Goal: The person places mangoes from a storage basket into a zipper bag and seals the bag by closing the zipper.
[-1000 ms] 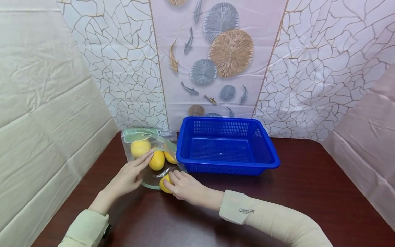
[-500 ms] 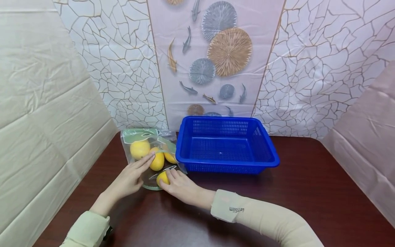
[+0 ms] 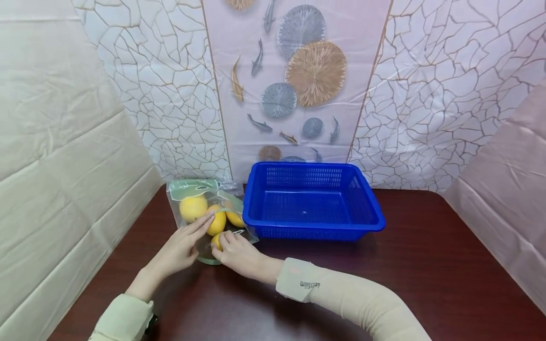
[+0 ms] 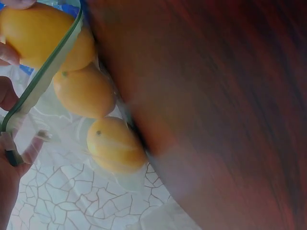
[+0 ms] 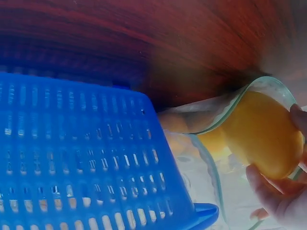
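Observation:
A clear zip bag (image 3: 174, 201) with green printing lies on the table, its mouth toward me. Several yellow-orange oranges show inside, among them a large one (image 3: 193, 208). My left hand (image 3: 177, 248) holds the bag's mouth at its left side; in the left wrist view the green-edged rim (image 4: 45, 67) runs up from that hand. With fingertips and thumb my right hand (image 3: 240, 255) grips another orange (image 5: 264, 136) at the mouth. In the right wrist view this orange sits within the green rim. The right fingers hide part of it in the head view.
A blue plastic basket (image 3: 315, 228) with slotted walls stands right beside the bag, nothing visible inside it. Dark red-brown table (image 3: 384, 284) extends in front and to the right. Patterned cloth (image 3: 187, 94) hangs behind, and pale cloth (image 3: 55, 156) closes the left side.
My right hand has moved left and slightly away from me, carrying its orange from the bag's front edge into the mouth. The left hand has stayed almost in place.

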`<act>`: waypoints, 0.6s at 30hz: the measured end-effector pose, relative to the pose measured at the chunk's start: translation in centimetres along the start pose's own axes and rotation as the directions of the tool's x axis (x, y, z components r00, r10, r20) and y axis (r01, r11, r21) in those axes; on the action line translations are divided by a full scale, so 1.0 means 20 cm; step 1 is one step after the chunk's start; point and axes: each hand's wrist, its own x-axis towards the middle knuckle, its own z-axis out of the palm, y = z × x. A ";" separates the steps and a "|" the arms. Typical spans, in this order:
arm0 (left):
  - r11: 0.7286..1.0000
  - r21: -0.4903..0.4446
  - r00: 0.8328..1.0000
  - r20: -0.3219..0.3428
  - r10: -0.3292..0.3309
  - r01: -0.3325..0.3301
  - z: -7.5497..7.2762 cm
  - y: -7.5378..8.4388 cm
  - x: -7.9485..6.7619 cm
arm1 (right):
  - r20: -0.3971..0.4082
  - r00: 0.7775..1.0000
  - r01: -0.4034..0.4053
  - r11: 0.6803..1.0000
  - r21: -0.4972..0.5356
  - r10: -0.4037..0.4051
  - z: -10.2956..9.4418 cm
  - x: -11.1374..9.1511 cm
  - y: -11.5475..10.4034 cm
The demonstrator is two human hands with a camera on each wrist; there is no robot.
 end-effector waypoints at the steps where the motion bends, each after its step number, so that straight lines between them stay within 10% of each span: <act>1: 1.000 0.000 1.000 -0.001 0.000 0.000 0.00 0.00 0.00 | -0.014 1.000 0.008 1.000 -0.017 -0.008 0.01 0.00 -0.01; 18: 0.998 0.033 0.998 -0.042 0.050 -0.048 0.01 0.00 -0.01 | -0.115 0.991 -0.086 0.973 -0.215 0.062 0.09 0.08 -0.08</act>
